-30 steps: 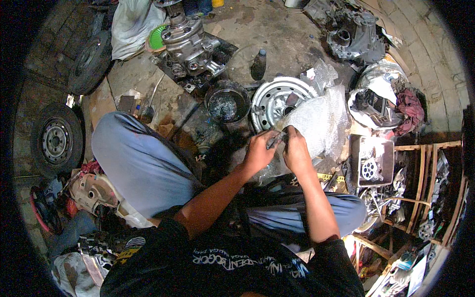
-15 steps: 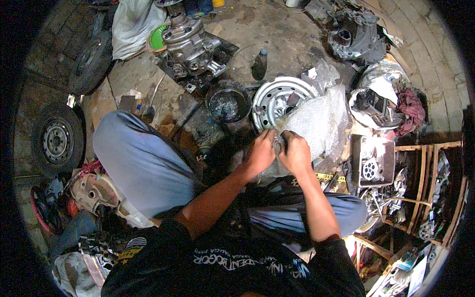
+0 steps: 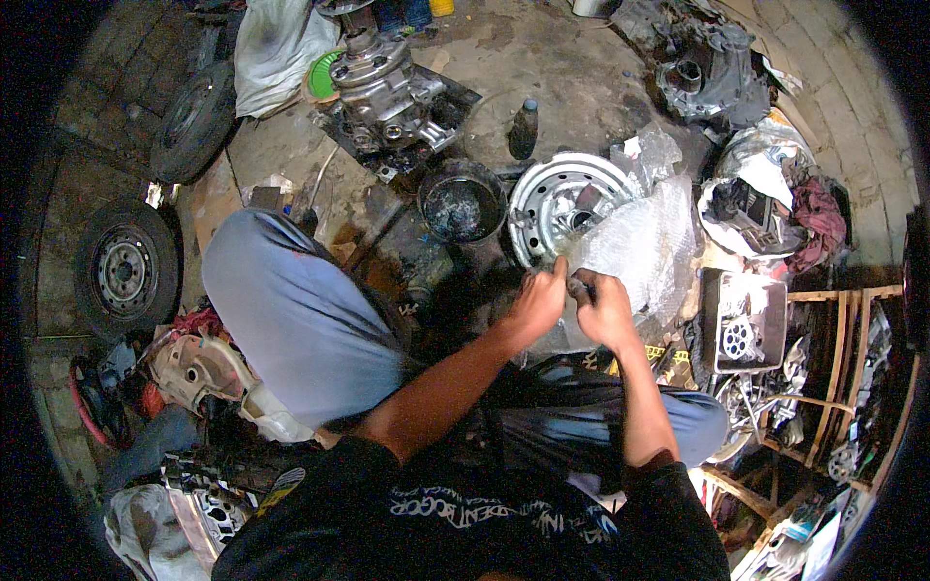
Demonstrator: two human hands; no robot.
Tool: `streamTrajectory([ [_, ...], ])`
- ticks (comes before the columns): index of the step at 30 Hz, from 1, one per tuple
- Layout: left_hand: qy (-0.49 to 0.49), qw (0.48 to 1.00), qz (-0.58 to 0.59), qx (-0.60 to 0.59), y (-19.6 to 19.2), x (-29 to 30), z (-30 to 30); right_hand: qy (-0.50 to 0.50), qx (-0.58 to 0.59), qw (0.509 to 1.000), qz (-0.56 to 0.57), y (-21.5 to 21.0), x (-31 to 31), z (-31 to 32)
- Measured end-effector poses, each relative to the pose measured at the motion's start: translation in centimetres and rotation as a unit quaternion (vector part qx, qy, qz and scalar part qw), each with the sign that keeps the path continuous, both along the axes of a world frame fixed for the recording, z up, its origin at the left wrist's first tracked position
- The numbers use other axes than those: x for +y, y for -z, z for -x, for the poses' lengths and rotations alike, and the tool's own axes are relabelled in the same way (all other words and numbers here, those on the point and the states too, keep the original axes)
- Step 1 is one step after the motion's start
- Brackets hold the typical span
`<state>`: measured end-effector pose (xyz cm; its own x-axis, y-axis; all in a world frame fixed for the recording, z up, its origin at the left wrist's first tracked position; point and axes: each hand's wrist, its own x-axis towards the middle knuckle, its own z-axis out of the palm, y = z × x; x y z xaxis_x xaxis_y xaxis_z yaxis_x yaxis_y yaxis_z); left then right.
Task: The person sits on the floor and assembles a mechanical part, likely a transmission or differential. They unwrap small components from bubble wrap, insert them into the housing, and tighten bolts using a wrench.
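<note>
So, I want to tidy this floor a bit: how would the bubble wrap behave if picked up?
The bubble wrap would probably hang floppy, since it lies creased and partly over the wheel rim. It is likely light for its size, as it looks like thin, see-through plastic.

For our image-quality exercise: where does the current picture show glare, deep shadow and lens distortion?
Head view: pale glare on the bubble wrap and inside the bin; deep shadow just left of the left hand; wooden frame bowed toward the picture's black right rim.
</note>
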<state>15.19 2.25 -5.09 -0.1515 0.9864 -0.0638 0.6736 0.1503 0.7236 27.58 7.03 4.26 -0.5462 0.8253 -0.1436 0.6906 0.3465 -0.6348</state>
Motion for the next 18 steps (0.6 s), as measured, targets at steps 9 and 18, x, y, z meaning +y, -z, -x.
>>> streamTrajectory([
  [9, -0.177, 0.982, 0.024, -0.059, 7.8, 2.2, 1.5, 0.037, 0.103, 0.974, 0.197, -4.7, -0.4, -1.2],
  [18, -0.033, 0.933, -0.236, -0.272, -0.3, 2.6, 0.0, 0.125, 0.147, 0.981, 0.03, -1.6, 3.7, -4.1],
])
